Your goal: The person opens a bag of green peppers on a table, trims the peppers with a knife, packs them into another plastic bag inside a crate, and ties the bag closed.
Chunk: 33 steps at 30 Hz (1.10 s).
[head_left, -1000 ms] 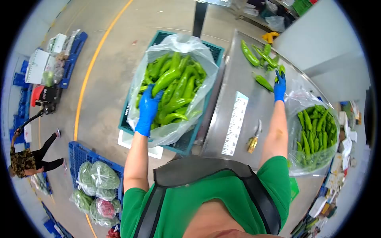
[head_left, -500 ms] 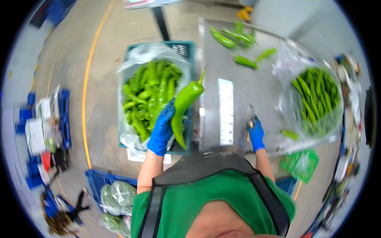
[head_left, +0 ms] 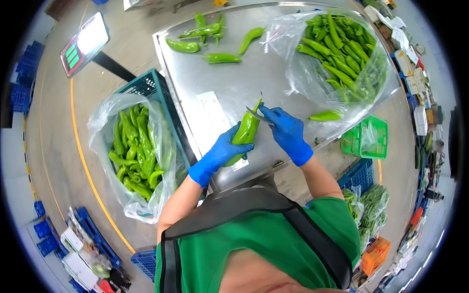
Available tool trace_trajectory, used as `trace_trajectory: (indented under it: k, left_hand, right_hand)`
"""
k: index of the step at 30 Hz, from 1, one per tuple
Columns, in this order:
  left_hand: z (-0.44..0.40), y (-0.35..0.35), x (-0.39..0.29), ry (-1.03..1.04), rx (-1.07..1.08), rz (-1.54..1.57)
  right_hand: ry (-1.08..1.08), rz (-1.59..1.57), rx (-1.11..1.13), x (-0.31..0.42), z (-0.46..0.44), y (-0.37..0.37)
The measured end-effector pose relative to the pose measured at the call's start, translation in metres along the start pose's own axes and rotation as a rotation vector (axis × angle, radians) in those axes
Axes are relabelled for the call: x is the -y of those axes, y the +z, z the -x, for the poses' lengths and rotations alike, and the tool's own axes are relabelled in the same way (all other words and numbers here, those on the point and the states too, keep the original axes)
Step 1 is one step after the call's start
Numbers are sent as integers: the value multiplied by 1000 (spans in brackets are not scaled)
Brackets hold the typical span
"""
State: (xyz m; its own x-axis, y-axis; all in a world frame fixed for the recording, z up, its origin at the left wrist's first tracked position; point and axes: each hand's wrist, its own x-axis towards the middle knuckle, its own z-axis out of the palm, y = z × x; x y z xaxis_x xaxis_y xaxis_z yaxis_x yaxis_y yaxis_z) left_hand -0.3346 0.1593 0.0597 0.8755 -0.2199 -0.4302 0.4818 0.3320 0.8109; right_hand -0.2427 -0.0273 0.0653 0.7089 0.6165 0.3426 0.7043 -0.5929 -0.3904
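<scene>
My left hand [head_left: 223,148], in a blue glove, is wrapped round a large green pepper [head_left: 247,128], its stem end pointing away from me. My right hand [head_left: 287,129], also gloved in blue, grips a small metal cutting tool [head_left: 260,116]. Its narrow blade lies against the pepper at the base of the stem. The fingers hide the tool's handle, so I cannot tell whether it is scissors or a knife. Both hands are over the near part of the steel table [head_left: 266,172]. A printed paper strip [head_left: 213,111] lies under and beyond my left hand.
Loose green peppers [head_left: 221,58] lie at the table's far side. A clear bag of peppers [head_left: 349,61] stands at the right, with one pepper [head_left: 326,115] near it. Left of the table, a lined teal crate [head_left: 172,110] holds peppers; a scale display [head_left: 84,45] rises behind it.
My left hand has brought the pepper from above the crate to over the table. My right hand has lifted the cutting tool from the table to the stem. The view has turned.
</scene>
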Motion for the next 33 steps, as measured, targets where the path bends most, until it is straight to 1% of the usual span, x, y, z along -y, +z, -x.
trace_trajectory:
  k: [3, 5, 6, 7, 8, 9, 10, 11, 12, 13, 14, 15, 16, 17, 18, 19, 20, 21, 22, 23, 24, 26, 27, 29, 30, 31, 32, 33]
  left_hand:
    - [-17, 15, -5, 82, 75, -123]
    - [-20, 26, -13, 142, 113, -217]
    - [-22, 29, -12, 140, 143, -167]
    - [-23, 31, -9, 141, 143, -120]
    - [-30, 36, -2, 158, 123, -145]
    - [-29, 32, 4, 177, 105, -165]
    - [-17, 30, 1, 225, 81, -127]
    - [-3, 32, -5, 273, 79, -96]
    - [19, 24, -19, 340, 16, -99]
    - [39, 14, -27, 475, -131, -109]
    - [59, 4, -36, 594, -280, -108]
    - [92, -10, -59, 405, -377, 8]
    - [101, -33, -41, 547, -563, 48]
    - [126, -33, -60, 462, -750, 180]
    - [143, -63, -59, 422, -865, 123]
    - [153, -86, -49, 380, -1199, -46]
    - [159, -148, -10, 358, -1344, -454]
    - [185, -208, 15, 245, -1156, -165]
    - [179, -255, 39, 240, -1106, -164]
    - [172, -301, 62, 234, -1056, -163]
    - [161, -321, 64, 130, -1097, -184]
    - [152, -452, 150, 204, -1174, -898]
    - [150, -412, 114, 193, -1075, -450]
    - [142, -306, 66, 346, -1350, -678]
    - [143, -237, 43, 449, -1432, -829]
    - [133, -196, 37, 547, -1514, -957]
    - [112, -166, 40, 825, -1398, -788]
    - [90, -137, 49, 752, -1173, -496]
  right_hand:
    - [-30, 128, 67, -23, -1, -3]
    - [-88, 159, -73, -51, 11, -1]
    - [-150, 148, -135, -65, 10, 4]
    - [-121, 3, -145, -77, 12, 11]
    - [-25, -142, -128, -101, 20, 28]
    - [-63, -68, -28, -93, 17, 20]
    - [-73, 31, -48, -123, 32, 36]
    - [85, -146, -24, -114, 27, 29]
    - [127, 77, 57, -158, 54, 48]
    - [161, 317, 125, -208, 67, 65]
    - [238, 306, 172, -203, 52, 63]
    - [340, 296, 230, -193, 53, 58]
    - [431, 278, 258, -181, 58, 69]
    - [456, 202, 287, -168, 62, 78]
    - [474, 143, 305, -153, 48, 82]
    - [494, 90, 316, -147, 42, 84]
    - [446, -97, 299, -203, 58, 132]
    - [299, -258, 166, -176, 40, 137]
    - [175, -270, 56, -158, 37, 122]
    - [113, -185, 41, -156, 41, 111]
    - [168, -79, -27, -158, 42, 97]
    - [277, 99, -98, -174, 52, 62]
    - [333, 165, -113, -187, 58, 44]
    - [445, 379, 70, -214, 83, 25]
    - [492, 451, 153, -235, 102, 18]
    - [445, 501, 228, -247, 106, 26]
    - [397, 546, 299, -256, 108, 39]
    - [349, 586, 368, -261, 105, 46]
